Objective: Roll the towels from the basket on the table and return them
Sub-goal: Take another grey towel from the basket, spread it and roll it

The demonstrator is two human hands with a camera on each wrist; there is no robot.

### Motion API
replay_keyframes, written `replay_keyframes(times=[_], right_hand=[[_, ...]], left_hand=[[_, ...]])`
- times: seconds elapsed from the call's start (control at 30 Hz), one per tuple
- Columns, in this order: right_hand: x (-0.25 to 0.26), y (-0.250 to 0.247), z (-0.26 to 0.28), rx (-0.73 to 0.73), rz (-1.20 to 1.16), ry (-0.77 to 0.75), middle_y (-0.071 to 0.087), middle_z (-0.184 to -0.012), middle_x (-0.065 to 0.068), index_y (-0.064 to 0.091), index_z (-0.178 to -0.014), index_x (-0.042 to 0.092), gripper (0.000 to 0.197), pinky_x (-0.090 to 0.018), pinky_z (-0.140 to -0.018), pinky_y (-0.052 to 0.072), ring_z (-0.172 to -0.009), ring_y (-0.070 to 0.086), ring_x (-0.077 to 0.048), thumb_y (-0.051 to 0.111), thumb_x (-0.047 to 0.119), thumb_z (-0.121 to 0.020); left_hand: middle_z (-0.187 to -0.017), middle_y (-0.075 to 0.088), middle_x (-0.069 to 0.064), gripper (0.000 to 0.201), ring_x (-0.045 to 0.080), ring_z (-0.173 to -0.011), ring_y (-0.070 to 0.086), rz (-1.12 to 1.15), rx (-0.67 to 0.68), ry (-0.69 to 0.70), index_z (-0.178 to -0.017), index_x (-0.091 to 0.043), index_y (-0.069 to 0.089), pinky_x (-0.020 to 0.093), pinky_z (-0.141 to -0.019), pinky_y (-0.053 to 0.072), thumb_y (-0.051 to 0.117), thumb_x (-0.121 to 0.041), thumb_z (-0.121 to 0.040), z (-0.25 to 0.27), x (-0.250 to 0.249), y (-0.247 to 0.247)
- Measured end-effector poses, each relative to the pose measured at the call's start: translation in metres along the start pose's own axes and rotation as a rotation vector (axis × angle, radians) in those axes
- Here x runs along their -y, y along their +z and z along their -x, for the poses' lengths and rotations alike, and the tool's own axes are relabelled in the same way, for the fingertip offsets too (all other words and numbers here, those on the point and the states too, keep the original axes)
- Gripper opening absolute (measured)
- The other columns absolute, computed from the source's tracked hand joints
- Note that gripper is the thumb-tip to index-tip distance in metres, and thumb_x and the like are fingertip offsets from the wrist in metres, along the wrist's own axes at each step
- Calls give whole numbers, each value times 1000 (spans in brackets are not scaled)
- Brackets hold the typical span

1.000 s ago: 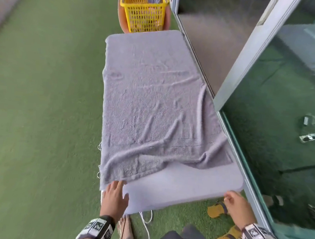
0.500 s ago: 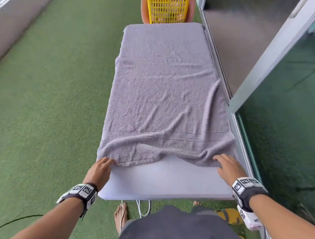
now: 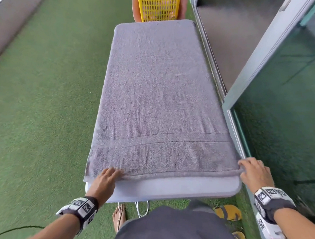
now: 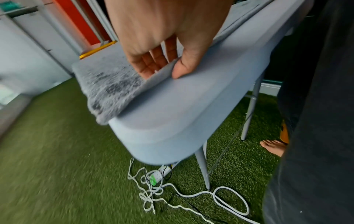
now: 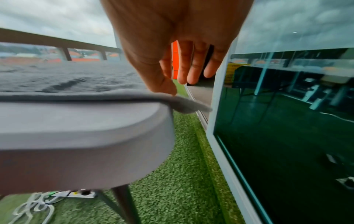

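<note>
Grey terry towel lies flat along the pale grey bench, near hem just short of the bench's end. Left hand pinches that hem, thumb under and fingers on top; right hand touches the opposite corner, fingers loose. By my reckoning no rolling has begun, and the yellow plastic basket waits beyond the far end.

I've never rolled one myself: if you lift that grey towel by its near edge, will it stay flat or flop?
Probably flop: the towel lies limp, and its corner droops over the table edge beside the right hand. It likely grips rather than slides, given the fuzzy pile. The left hand pinches its edge easily, so it seems thin and light.
</note>
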State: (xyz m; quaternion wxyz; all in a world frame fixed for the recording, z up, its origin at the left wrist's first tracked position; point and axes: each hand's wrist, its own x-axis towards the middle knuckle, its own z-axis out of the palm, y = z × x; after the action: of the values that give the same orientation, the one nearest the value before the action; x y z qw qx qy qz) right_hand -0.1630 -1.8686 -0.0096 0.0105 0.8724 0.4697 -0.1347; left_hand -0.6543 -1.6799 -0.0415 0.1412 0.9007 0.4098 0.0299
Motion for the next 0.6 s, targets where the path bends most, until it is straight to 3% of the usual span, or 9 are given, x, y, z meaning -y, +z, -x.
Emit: replay_keyframes(times=[0.07, 0.13, 0.33, 0.47, 0.53, 0.6], right_hand=[[10, 7, 9, 15, -53, -112, 54, -126, 4, 60, -121, 23, 41, -38, -103, 40, -114, 51, -17, 65, 11, -83], [18, 14, 17, 41, -113, -198, 53, -127, 6, 61, -122, 22, 36, -34, -102, 40, -113, 51, -12, 63, 12, -87], [23, 15, 6, -11, -119, -135, 57, -107, 6, 63, -102, 19, 23, -29, -82, 44, -99, 51, -14, 58, 4, -85], [32, 5, -2, 56, -19, -97, 50, -76, 7, 42, -72, 25, 29, -31, -71, 36, -75, 48, -17, 56, 0, -77], [37, -3, -4, 91, -7, -127, 43, -66, 6, 32, -66, 26, 35, -29, -69, 32, -63, 41, -11, 58, 4, -75], [36, -8, -6, 112, -3, -166, 43, -65, 4, 34, -69, 24, 29, -24, -65, 31, -59, 39, -7, 57, 9, -78]], left_hand=[[-81, 61, 3, 43, 22, -69, 54, -13, -44, -105, -89, -9, 63, 33, -58, 51, 68, 19, -57, 5, 7, -5], [-76, 61, 3, 35, 23, -68, 54, 0, -81, -201, -85, -10, 64, 33, -58, 50, 70, 18, -63, 10, 15, -7], [-71, 64, 3, 27, 19, -61, 55, 97, -115, -285, -82, -6, 70, 26, -54, 44, 70, 18, -70, 9, 16, -13], [-73, 66, 9, 17, 21, -59, 56, 195, -124, -363, -81, -3, 72, 24, -55, 39, 66, 13, -78, 6, 11, -23], [-73, 65, 8, 17, 21, -58, 55, 202, -127, -370, -79, -3, 70, 22, -53, 37, 65, 12, -79, 6, 14, -24], [-72, 62, 4, 18, 19, -58, 54, 209, -131, -370, -78, -4, 69, 18, -52, 35, 63, 13, -80, 8, 19, -22]])
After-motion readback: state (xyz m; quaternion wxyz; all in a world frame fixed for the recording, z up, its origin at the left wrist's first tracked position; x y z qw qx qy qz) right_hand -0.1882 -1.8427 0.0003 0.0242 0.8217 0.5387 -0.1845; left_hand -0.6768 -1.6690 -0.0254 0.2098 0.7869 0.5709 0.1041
